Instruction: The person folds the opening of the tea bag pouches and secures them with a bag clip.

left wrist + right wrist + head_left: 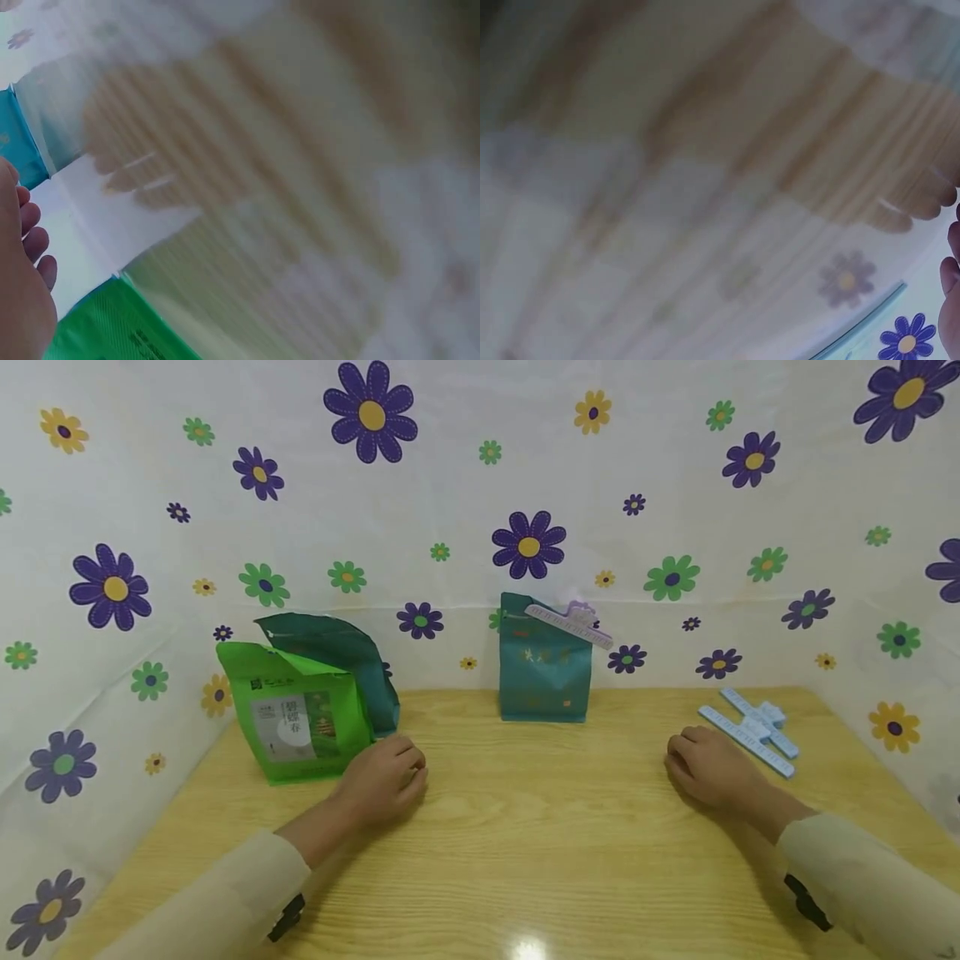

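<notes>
My left hand point(385, 779) rests on the table with its fingers loosely curled and holds nothing. Right at its knuckles stands a bright green tea bag point(303, 710) with a grey label, its top unclipped. A dark teal bag point(341, 643) leans behind it, partly hidden. At the back middle a smaller teal bag point(543, 681) stands upright, a pale purple clip point(564, 622) slanting across its top. On the right, my right hand point(708, 768) lies relaxed on the table, fingers bent and holding nothing. Just beyond it are two light blue clips, a front one point(772, 759) overlapping a rear one point(738, 703).
The wood-grain table point(540, 835) carries everything. A white cloth point(450, 493) printed with flowers rises behind it and along both sides. In both wrist views a shiny surface, with hands and table reflected in it, fills most of the picture.
</notes>
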Demonstrator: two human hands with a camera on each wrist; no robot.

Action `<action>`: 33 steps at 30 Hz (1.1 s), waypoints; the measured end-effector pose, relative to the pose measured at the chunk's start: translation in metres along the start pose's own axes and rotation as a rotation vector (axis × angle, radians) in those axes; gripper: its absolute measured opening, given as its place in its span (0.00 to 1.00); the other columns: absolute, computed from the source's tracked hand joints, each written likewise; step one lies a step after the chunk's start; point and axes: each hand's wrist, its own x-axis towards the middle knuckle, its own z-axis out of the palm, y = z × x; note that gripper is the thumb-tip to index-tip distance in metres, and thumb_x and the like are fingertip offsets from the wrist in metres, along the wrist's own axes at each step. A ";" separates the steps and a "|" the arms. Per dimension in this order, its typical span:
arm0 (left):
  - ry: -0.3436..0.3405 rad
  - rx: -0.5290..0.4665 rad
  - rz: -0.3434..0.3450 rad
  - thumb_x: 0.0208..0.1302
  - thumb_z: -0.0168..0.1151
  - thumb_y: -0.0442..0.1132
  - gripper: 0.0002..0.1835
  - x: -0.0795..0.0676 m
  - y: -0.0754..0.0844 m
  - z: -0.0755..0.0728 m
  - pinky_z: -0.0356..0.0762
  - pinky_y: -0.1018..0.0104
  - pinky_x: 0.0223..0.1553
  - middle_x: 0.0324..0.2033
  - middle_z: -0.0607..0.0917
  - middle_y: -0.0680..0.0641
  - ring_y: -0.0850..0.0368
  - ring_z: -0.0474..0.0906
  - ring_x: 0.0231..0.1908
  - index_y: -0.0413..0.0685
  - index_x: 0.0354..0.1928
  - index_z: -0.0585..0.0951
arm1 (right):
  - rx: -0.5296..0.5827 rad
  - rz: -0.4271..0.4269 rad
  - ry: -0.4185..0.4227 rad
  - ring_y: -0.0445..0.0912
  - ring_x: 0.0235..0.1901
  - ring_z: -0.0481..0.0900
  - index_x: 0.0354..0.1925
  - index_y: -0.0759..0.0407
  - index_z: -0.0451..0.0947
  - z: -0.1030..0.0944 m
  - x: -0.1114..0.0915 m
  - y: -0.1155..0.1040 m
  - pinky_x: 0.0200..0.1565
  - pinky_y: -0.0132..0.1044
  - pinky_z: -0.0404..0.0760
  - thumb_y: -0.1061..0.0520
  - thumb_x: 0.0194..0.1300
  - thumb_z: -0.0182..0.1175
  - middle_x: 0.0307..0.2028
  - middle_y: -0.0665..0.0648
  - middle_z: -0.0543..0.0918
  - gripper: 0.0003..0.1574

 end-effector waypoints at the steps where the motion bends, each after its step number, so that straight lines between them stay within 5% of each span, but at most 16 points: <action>1: 0.010 0.001 0.007 0.61 0.68 0.35 0.03 -0.002 -0.001 -0.002 0.78 0.62 0.36 0.30 0.80 0.51 0.56 0.75 0.32 0.48 0.31 0.83 | -0.001 0.009 -0.001 0.45 0.28 0.72 0.31 0.58 0.78 -0.001 -0.001 0.001 0.35 0.44 0.75 0.60 0.66 0.61 0.27 0.51 0.76 0.05; 12: 0.108 0.042 -0.010 0.59 0.68 0.35 0.03 -0.023 -0.023 -0.022 0.79 0.59 0.36 0.32 0.82 0.50 0.54 0.78 0.33 0.46 0.33 0.82 | -0.044 0.096 0.040 0.48 0.30 0.75 0.32 0.59 0.78 -0.010 -0.010 0.016 0.34 0.47 0.75 0.60 0.66 0.57 0.28 0.52 0.77 0.06; 24: 0.165 0.068 -0.067 0.56 0.66 0.35 0.05 -0.051 -0.047 -0.037 0.81 0.54 0.34 0.30 0.83 0.46 0.50 0.80 0.32 0.42 0.33 0.82 | -0.089 0.314 -0.072 0.60 0.32 0.78 0.36 0.67 0.76 -0.024 -0.030 0.032 0.34 0.57 0.75 0.56 0.70 0.51 0.31 0.63 0.79 0.15; 33: 0.212 0.166 -0.106 0.55 0.64 0.35 0.06 -0.071 -0.063 -0.054 0.79 0.54 0.29 0.29 0.82 0.43 0.47 0.79 0.29 0.39 0.31 0.81 | -0.179 0.346 -0.061 0.56 0.22 0.72 0.24 0.67 0.66 -0.027 -0.047 0.048 0.22 0.51 0.72 0.56 0.67 0.52 0.21 0.62 0.70 0.18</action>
